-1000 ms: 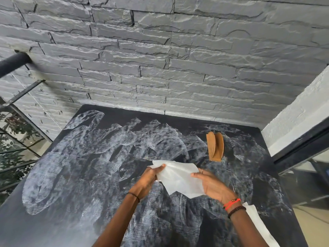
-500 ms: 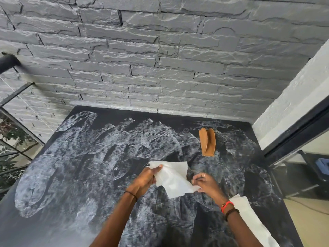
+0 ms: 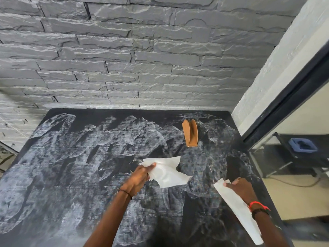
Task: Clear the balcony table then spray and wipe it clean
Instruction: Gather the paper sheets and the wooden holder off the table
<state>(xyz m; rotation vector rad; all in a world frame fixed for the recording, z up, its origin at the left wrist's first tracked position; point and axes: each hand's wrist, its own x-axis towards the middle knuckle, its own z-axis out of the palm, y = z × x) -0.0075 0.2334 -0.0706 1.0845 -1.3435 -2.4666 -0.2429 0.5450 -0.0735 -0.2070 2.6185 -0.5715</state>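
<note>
The black balcony table (image 3: 71,175) fills the lower view, covered in pale streaky wipe marks. My left hand (image 3: 138,179) grips a crumpled white paper towel (image 3: 167,172) by its left corner, just above the table's middle. My right hand (image 3: 240,188) is near the right edge, its fingers on the top end of a second, long folded white paper towel (image 3: 238,213) that lies along that edge under my wrist. A brown wooden napkin holder (image 3: 190,133) stands empty at the back right of the table.
A grey stone wall (image 3: 142,59) runs behind the table. A white pillar and dark door frame (image 3: 284,97) stand at the right, with a room floor and a dark stand beyond. A railing edge shows at far left.
My right hand let go of the crumpled towel and moved right to the folded towel at the table's edge. My left hand keeps the crumpled towel alone.
</note>
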